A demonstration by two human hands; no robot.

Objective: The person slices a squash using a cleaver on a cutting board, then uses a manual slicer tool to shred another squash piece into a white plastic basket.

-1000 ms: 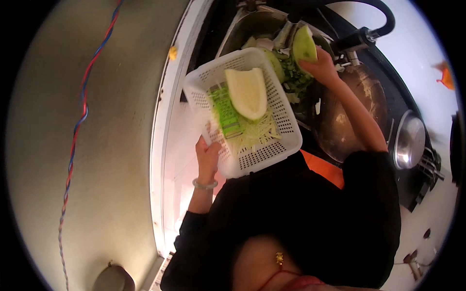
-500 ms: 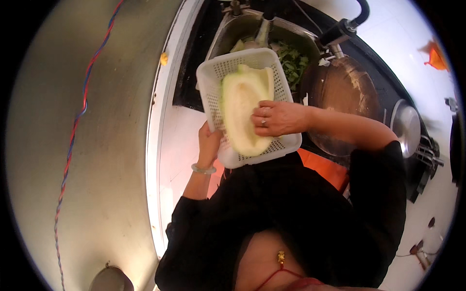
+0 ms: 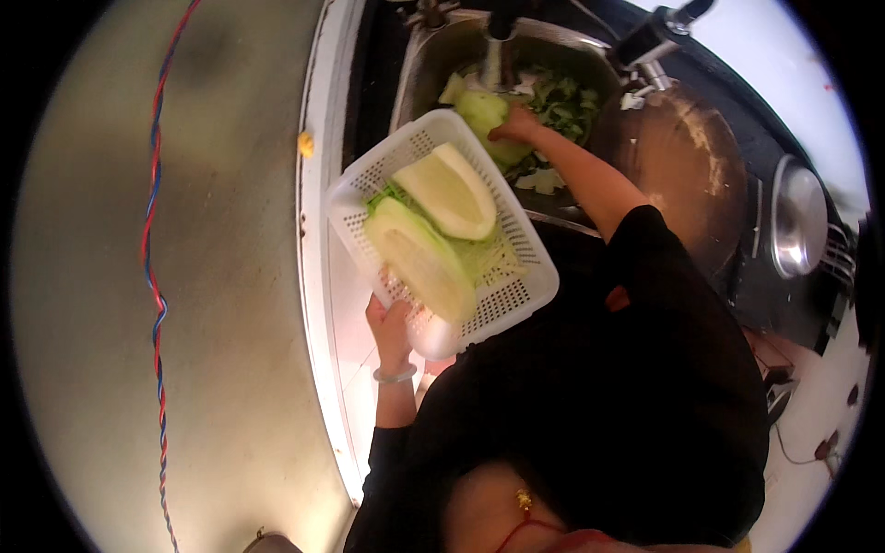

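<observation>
Left hand (image 3: 392,327) grips white perforated basket (image 3: 516,300) holding two peeled gourd halves (image 3: 433,230); right hand (image 3: 514,124) grasps a third piece (image 3: 481,112) in the sink (image 3: 433,55).

Black top fills the lower frame, loose and dark, with long sleeves; the right sleeve (image 3: 664,240) ends above the elbow, the left sleeve (image 3: 387,452) just past the wrist. A pale, translucent bangle (image 3: 395,374) rings the left wrist. Below, a small gold pendant (image 3: 524,502) hangs on a thin red cord (image 3: 516,535).
</observation>
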